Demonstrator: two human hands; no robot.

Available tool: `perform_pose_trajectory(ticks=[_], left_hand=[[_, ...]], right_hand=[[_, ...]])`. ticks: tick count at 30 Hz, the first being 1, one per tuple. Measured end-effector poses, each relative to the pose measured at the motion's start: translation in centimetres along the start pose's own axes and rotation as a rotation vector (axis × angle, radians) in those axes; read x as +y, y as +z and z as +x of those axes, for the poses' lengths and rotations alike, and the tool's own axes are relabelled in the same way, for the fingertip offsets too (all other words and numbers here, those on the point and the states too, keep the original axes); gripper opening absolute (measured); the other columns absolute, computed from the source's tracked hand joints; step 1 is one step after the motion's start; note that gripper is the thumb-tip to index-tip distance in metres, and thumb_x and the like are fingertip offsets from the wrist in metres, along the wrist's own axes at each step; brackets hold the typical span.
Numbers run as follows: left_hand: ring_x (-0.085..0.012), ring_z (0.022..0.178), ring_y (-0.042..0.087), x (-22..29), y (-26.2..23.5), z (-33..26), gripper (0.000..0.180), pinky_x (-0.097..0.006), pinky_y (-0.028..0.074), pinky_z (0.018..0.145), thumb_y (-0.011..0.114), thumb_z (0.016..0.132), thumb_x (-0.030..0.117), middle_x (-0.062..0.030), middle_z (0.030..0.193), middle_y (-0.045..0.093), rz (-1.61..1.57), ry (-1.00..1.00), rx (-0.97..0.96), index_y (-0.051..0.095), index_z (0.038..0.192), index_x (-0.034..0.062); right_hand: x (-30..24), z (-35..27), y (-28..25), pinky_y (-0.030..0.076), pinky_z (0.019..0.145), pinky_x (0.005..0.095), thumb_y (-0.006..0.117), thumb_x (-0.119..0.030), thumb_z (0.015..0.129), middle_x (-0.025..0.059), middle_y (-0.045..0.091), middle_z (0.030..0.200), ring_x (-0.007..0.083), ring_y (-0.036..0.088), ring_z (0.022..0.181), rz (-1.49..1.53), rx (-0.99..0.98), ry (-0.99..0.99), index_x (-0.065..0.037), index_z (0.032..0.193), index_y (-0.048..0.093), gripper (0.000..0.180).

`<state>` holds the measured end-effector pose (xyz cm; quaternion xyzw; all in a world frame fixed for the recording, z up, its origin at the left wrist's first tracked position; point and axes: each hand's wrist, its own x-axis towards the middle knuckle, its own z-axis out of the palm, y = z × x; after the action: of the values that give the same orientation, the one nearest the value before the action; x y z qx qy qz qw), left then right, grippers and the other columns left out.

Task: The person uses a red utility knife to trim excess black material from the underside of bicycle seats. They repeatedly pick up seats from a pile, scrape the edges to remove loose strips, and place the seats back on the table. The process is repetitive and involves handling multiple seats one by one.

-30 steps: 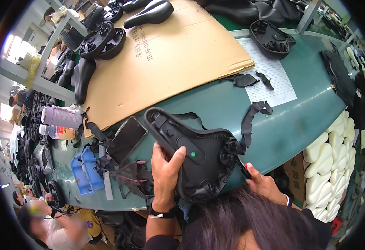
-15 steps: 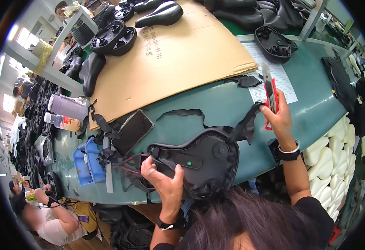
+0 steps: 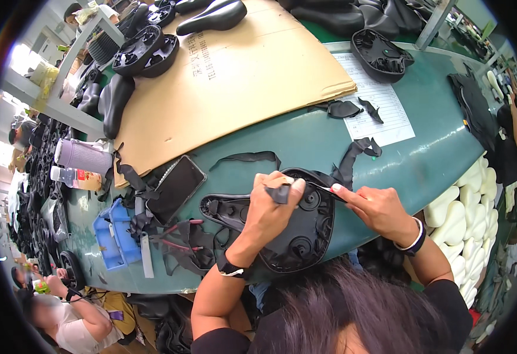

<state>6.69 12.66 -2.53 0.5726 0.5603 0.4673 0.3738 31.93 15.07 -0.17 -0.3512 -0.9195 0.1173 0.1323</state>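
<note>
A black bicycle saddle (image 3: 297, 227) lies underside up at the table's near edge, its nose pointing left. My left hand (image 3: 268, 207) is closed over its far rim, pinching a flap of black cover material (image 3: 279, 193). In my right hand (image 3: 378, 211) is a utility knife (image 3: 323, 187), mostly hidden by the fingers. Its blade reaches the rim just right of my left hand. A cut black strip (image 3: 350, 160) trails from behind the saddle onto the table, and another strip (image 3: 249, 156) curls to its left.
A cardboard sheet (image 3: 241, 76) covers the table's far side, with saddles on it. At left are a dark phone (image 3: 182, 183), a blue plastic bin (image 3: 114, 236), a bottle (image 3: 77, 177) and black scraps. Pale foam pads (image 3: 462, 227) are piled at right; a paper sheet (image 3: 388, 121) lies beyond.
My right hand has lowered the knife leftward to the saddle's rim. My left hand has moved right and closed on the cover flap. The strip near my right hand now lies on the table.
</note>
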Motion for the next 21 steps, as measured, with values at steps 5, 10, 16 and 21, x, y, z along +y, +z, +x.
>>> perform_pose_trajectory(ticks=[5,10,16,21], left_hand=[[-0.0148,0.076,0.053,-0.1,-1.5,0.0,0.028,-0.027,0.042,0.074,0.05,0.095,0.029,-0.0043,0.08,0.057,-1.093,0.001,0.173,0.058,0.082,0.0051],[-0.0176,0.061,0.046,1.0,-1.5,-0.7,0.016,-0.032,0.041,0.064,0.064,0.084,0.015,-0.0039,0.071,0.049,-0.536,0.109,-0.012,0.051,0.081,0.0058],[-0.0289,0.067,0.056,-1.0,-2.3,4.1,0.024,-0.038,0.046,0.059,0.077,0.062,0.007,-0.0097,0.076,0.06,0.76,0.518,0.167,0.06,0.079,0.0046],[-0.0246,0.071,0.054,-1.9,-3.0,4.7,0.029,-0.033,0.043,0.066,0.077,0.078,0.014,-0.0113,0.078,0.063,0.541,0.17,0.502,0.057,0.062,0.0013]], right_hand=[[-3.7,-4.2,1.3,0.038,0.04,0.0438,0.061,-0.014,0.087,0.0112,0.049,0.058,0.03,0.05,0.042,-0.024,-0.016,0.238,-0.021,0.137,0.052,0.051],[-3.6,-1.2,-0.3,0.038,0.042,0.0427,0.061,-0.017,0.089,0.0095,0.05,0.058,0.0303,0.051,0.043,-0.034,-0.036,0.242,-0.021,0.135,0.054,0.046],[-2.8,3.0,-0.6,0.038,0.043,0.0435,0.059,-0.015,0.089,0.0099,0.053,0.057,0.0292,0.055,0.045,-0.187,-0.038,0.143,-0.015,0.135,0.052,0.047],[-5.4,0.4,-0.5,0.038,0.044,0.0418,0.061,-0.019,0.089,0.0111,0.055,0.055,0.0309,0.054,0.044,-0.122,-0.148,0.25,-0.015,0.135,0.052,0.047]])
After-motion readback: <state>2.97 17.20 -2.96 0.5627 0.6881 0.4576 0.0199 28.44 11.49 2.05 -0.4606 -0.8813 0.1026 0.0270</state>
